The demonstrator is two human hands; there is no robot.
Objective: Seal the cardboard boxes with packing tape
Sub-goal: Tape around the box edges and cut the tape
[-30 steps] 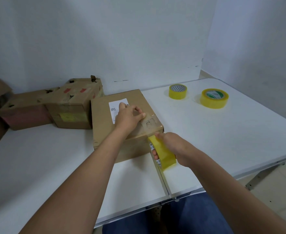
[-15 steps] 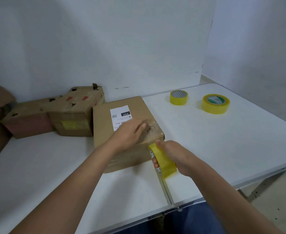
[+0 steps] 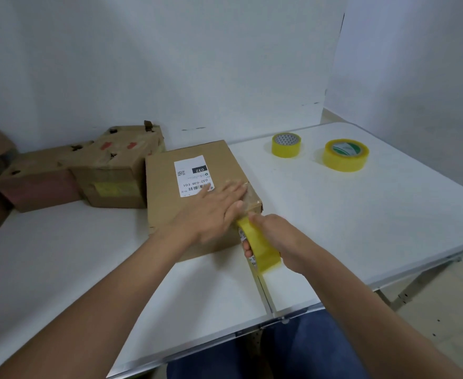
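left hand (image 3: 214, 212): formerly pinching the tape end at the far right corner of the cardboard box (image 3: 197, 195) with curled fingers; now flat, fingers straight, pressing the tape strip (image 3: 248, 194) on the lid.
shipping label (image 3: 193, 175): formerly part-covered by that hand; now almost fully exposed.
right hand (image 3: 277, 239): grip on the tape roll (image 3: 260, 248) shifted slightly nearer.

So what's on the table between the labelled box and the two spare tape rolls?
Nothing: in the head view only bare white table lies between the labelled box and the spare tape rolls.
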